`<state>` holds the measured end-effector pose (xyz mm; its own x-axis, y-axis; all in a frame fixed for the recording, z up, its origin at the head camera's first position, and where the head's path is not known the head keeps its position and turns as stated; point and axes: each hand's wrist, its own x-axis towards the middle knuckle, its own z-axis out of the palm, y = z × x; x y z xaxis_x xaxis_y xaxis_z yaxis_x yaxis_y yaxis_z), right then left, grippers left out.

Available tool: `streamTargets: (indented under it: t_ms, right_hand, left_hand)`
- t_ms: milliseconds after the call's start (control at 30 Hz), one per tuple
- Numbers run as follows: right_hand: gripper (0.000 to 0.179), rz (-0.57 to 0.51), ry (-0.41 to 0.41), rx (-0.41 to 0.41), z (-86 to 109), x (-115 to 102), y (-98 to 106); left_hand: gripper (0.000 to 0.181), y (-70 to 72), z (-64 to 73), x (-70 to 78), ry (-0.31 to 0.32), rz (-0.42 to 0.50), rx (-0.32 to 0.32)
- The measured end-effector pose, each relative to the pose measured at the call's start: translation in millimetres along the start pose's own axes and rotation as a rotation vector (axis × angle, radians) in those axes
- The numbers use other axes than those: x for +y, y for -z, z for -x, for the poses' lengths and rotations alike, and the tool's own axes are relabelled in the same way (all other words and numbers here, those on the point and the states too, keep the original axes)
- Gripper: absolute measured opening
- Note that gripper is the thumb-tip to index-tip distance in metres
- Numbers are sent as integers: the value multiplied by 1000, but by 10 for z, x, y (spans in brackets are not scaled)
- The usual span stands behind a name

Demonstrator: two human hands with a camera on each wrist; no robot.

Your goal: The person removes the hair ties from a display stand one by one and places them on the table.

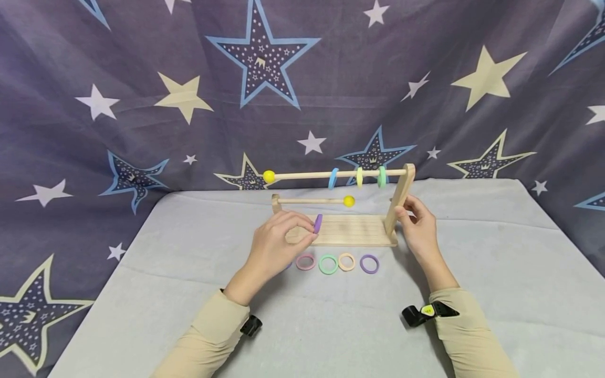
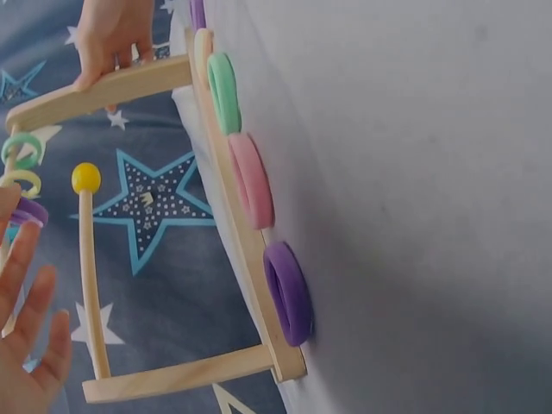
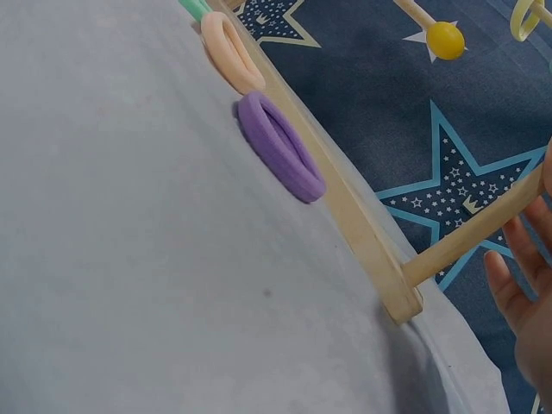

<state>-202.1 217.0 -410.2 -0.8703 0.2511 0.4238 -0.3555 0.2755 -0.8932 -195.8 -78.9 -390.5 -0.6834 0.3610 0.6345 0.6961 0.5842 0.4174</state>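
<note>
My left hand (image 1: 279, 239) pinches a purple ring (image 1: 318, 223), an elastic hair tie by its look, in front of a wooden rack (image 1: 350, 231). With thumb and fingers my right hand (image 1: 418, 223) grips the rack's tall right post (image 1: 399, 202). From that post a long upper rod (image 1: 298, 176) runs left to a yellow ball end. Blue (image 1: 333, 178), pale yellow (image 1: 360, 177) and green (image 1: 382, 177) hair ties hang on it. Below, a shorter rod (image 1: 312, 201) points right from the left post and carries no ties.
A row of hair ties lies before the base: dark purple (image 2: 288, 293), pink (image 1: 305, 262), green (image 1: 328, 264), peach (image 1: 346, 262) and purple (image 1: 369, 264). A pale grey cloth (image 1: 331, 325) covers the table. Behind it hangs a star-patterned curtain (image 1: 331, 121).
</note>
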Motion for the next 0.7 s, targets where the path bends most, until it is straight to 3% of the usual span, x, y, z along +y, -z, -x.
streamTargets:
  t_ms: [400, 700]
  right_hand:
    - [29, 17, -7, -1, 6, -3, 0]
    - [32, -3, 5, -5, 12, 0, 6]
  left_hand:
    - [12, -100, -5, 73, -47, 65, -194]
    - [12, -185, 0, 149, -64, 47, -317]
